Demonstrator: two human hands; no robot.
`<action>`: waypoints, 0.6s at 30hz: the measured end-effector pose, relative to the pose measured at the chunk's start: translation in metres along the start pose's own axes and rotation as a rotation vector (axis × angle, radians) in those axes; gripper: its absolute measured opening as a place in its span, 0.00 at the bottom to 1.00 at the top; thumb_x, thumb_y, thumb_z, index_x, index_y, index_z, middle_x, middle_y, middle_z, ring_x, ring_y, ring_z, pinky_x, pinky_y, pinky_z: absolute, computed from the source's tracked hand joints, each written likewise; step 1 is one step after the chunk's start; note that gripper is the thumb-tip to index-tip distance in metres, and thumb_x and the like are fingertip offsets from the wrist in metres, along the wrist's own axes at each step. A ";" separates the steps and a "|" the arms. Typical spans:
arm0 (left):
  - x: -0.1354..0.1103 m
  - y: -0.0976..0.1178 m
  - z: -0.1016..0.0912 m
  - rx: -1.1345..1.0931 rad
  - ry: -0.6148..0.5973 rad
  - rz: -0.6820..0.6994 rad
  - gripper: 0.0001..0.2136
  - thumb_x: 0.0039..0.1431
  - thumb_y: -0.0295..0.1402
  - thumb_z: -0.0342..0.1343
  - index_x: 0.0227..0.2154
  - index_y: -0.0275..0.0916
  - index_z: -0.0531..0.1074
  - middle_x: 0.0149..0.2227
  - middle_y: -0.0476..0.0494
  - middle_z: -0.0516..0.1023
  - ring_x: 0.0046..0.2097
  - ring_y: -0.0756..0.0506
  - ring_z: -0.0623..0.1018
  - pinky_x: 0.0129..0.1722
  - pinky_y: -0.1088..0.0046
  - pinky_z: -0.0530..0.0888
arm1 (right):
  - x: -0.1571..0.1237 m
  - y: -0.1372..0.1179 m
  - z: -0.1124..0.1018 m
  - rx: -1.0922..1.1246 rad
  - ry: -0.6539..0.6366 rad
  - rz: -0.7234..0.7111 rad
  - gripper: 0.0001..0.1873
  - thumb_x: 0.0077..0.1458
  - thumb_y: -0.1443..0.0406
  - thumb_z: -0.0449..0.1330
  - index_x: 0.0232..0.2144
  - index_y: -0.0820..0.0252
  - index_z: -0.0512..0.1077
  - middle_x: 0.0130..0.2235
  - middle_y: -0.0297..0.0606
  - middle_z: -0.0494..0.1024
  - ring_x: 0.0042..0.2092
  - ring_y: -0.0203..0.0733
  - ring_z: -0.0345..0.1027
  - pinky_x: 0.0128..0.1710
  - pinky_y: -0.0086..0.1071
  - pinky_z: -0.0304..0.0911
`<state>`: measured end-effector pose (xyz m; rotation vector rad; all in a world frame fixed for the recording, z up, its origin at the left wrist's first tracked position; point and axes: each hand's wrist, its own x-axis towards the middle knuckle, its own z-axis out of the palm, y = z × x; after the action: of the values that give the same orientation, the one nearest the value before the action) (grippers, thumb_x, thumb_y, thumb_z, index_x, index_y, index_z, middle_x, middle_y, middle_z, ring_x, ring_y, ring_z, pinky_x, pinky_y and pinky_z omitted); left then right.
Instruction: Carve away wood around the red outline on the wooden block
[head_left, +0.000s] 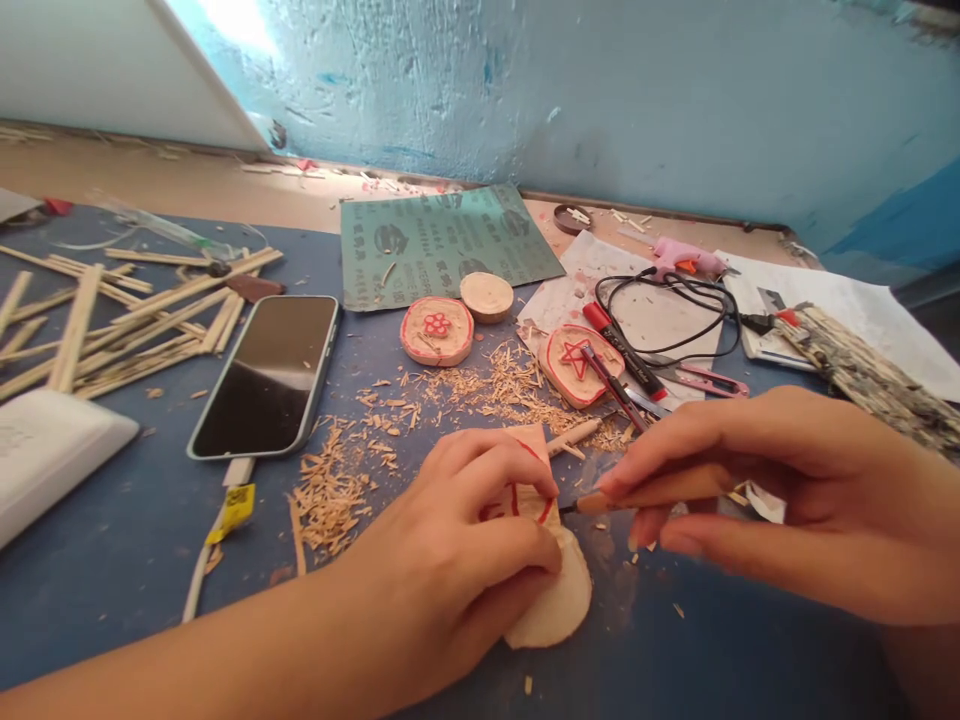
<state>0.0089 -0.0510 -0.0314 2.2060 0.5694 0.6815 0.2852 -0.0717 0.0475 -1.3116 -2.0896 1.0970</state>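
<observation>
My left hand (pixel 472 540) is closed on a pale wood slice (pixel 559 600) marked with red lines, pressing it onto the blue table (pixel 112 560). My right hand (pixel 780 500) pinches a wooden-handled carving tool (pixel 652 494), whose thin metal tip points left and meets the slice beside my left fingers. Wood shavings (pixel 337 490) lie scattered just beyond the hands.
A phone (pixel 266 375) lies left of centre, with wooden sticks (pixel 127 310) and a white box (pixel 45 450) further left. Behind are two carved slices (pixel 436 330) (pixel 574 362), a plain disc (pixel 487 296), green sandpaper (pixel 442 243), red pens (pixel 622 350), a pink glue gun (pixel 686 258), papers.
</observation>
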 end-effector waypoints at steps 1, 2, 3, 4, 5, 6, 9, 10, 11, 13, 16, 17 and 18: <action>0.000 0.000 0.000 -0.003 0.000 -0.009 0.11 0.67 0.23 0.57 0.41 0.47 0.79 0.51 0.43 0.76 0.60 0.41 0.70 0.63 0.58 0.70 | 0.000 0.002 0.001 0.052 -0.032 -0.001 0.17 0.59 0.69 0.71 0.50 0.53 0.81 0.36 0.31 0.88 0.34 0.38 0.84 0.34 0.25 0.78; 0.001 0.001 0.000 -0.007 -0.003 -0.022 0.10 0.67 0.23 0.57 0.42 0.46 0.79 0.50 0.43 0.76 0.59 0.41 0.71 0.62 0.58 0.71 | 0.000 0.004 0.002 0.106 -0.049 -0.013 0.17 0.61 0.70 0.70 0.51 0.53 0.80 0.35 0.30 0.87 0.34 0.37 0.84 0.34 0.25 0.78; 0.001 0.001 -0.001 -0.009 -0.006 -0.036 0.10 0.68 0.23 0.57 0.42 0.46 0.79 0.50 0.43 0.76 0.58 0.42 0.71 0.62 0.58 0.71 | -0.001 0.005 0.003 0.155 -0.047 -0.027 0.16 0.62 0.71 0.69 0.51 0.53 0.79 0.34 0.30 0.87 0.33 0.36 0.83 0.34 0.25 0.78; 0.002 0.001 -0.001 -0.009 -0.006 -0.049 0.10 0.68 0.23 0.57 0.42 0.46 0.78 0.50 0.42 0.76 0.58 0.42 0.72 0.61 0.58 0.72 | -0.001 0.004 0.004 0.191 -0.023 -0.047 0.15 0.62 0.72 0.68 0.50 0.54 0.79 0.34 0.30 0.87 0.32 0.36 0.82 0.33 0.25 0.77; 0.002 0.001 -0.001 -0.003 -0.005 -0.056 0.10 0.68 0.23 0.57 0.41 0.45 0.78 0.50 0.42 0.76 0.58 0.41 0.72 0.61 0.58 0.72 | -0.002 0.004 0.005 0.216 0.006 -0.068 0.14 0.62 0.72 0.68 0.49 0.54 0.80 0.33 0.31 0.86 0.31 0.36 0.82 0.33 0.25 0.77; 0.002 0.002 0.000 0.006 -0.001 -0.056 0.10 0.67 0.23 0.56 0.42 0.45 0.78 0.50 0.42 0.76 0.59 0.40 0.71 0.61 0.57 0.72 | -0.003 0.002 0.006 0.231 0.034 -0.084 0.13 0.62 0.72 0.69 0.48 0.54 0.80 0.33 0.31 0.86 0.30 0.36 0.81 0.32 0.26 0.77; 0.002 0.002 0.001 0.036 0.018 -0.035 0.12 0.67 0.21 0.55 0.43 0.45 0.77 0.50 0.41 0.75 0.59 0.39 0.71 0.60 0.55 0.73 | -0.004 -0.001 0.010 0.251 0.122 -0.103 0.11 0.60 0.70 0.71 0.44 0.53 0.82 0.31 0.33 0.85 0.32 0.40 0.82 0.33 0.29 0.77; 0.002 0.003 0.001 0.039 0.020 -0.030 0.12 0.67 0.20 0.55 0.44 0.45 0.77 0.49 0.41 0.75 0.58 0.39 0.71 0.60 0.55 0.72 | -0.003 -0.001 0.012 0.263 0.144 -0.108 0.10 0.60 0.70 0.71 0.44 0.53 0.82 0.31 0.33 0.85 0.33 0.41 0.82 0.34 0.31 0.78; 0.001 0.003 0.001 0.040 0.016 -0.033 0.12 0.68 0.20 0.55 0.44 0.45 0.77 0.48 0.41 0.75 0.58 0.39 0.71 0.60 0.55 0.72 | -0.003 -0.001 0.013 0.277 0.153 -0.111 0.10 0.60 0.69 0.71 0.43 0.52 0.82 0.31 0.33 0.85 0.35 0.42 0.83 0.35 0.31 0.79; 0.002 0.003 0.001 0.032 -0.008 -0.054 0.11 0.68 0.20 0.54 0.44 0.44 0.76 0.47 0.42 0.75 0.57 0.40 0.70 0.59 0.56 0.72 | -0.002 0.001 0.015 0.296 0.145 -0.124 0.09 0.61 0.69 0.71 0.43 0.54 0.82 0.33 0.34 0.86 0.36 0.43 0.83 0.38 0.33 0.79; 0.003 0.003 -0.001 0.027 -0.055 -0.090 0.09 0.69 0.22 0.53 0.41 0.43 0.74 0.47 0.42 0.74 0.56 0.41 0.69 0.58 0.57 0.71 | -0.001 0.002 0.017 0.289 0.108 -0.158 0.09 0.61 0.70 0.70 0.44 0.57 0.81 0.37 0.38 0.87 0.36 0.43 0.84 0.39 0.32 0.80; 0.003 0.002 -0.002 0.034 -0.068 -0.095 0.08 0.70 0.22 0.52 0.41 0.43 0.73 0.47 0.42 0.73 0.56 0.41 0.69 0.58 0.57 0.71 | 0.000 0.002 0.017 0.286 0.104 -0.164 0.09 0.61 0.71 0.70 0.44 0.57 0.81 0.36 0.38 0.87 0.37 0.43 0.84 0.39 0.32 0.80; 0.003 0.002 -0.002 0.045 -0.080 -0.098 0.08 0.70 0.23 0.52 0.40 0.43 0.72 0.47 0.42 0.73 0.56 0.41 0.69 0.58 0.58 0.71 | 0.001 0.001 0.017 0.285 0.102 -0.165 0.09 0.62 0.71 0.70 0.44 0.57 0.81 0.36 0.37 0.87 0.37 0.43 0.84 0.39 0.32 0.80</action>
<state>0.0103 -0.0488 -0.0276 2.2198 0.6528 0.5325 0.2736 -0.0775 0.0362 -1.0194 -1.8498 1.1775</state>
